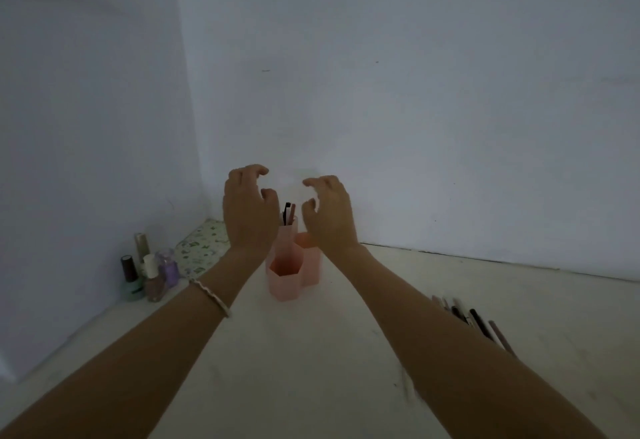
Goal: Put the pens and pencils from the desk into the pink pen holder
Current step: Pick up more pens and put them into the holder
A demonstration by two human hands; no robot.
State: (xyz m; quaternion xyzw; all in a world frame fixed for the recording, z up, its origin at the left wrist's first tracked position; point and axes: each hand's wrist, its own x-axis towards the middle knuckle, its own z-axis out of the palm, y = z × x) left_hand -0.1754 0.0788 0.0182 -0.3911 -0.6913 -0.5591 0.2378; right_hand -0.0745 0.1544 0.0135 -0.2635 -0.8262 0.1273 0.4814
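Note:
The pink pen holder (289, 283), made of hexagonal tubes of different heights, stands on the white desk near the back wall. Two pens (289, 213) stick up out of its tallest tube. My left hand (249, 212) and my right hand (329, 213) hover above and on either side of the holder, fingers curled and apart, holding nothing. A row of several pens and pencils (474, 321) lies on the desk to the right, partly hidden behind my right forearm.
Several nail polish bottles (149, 272) stand in the left corner against the wall. A floral patterned sheet (204, 248) lies behind them. The white desk (311, 352) meets the walls at the left and back. The light is dim.

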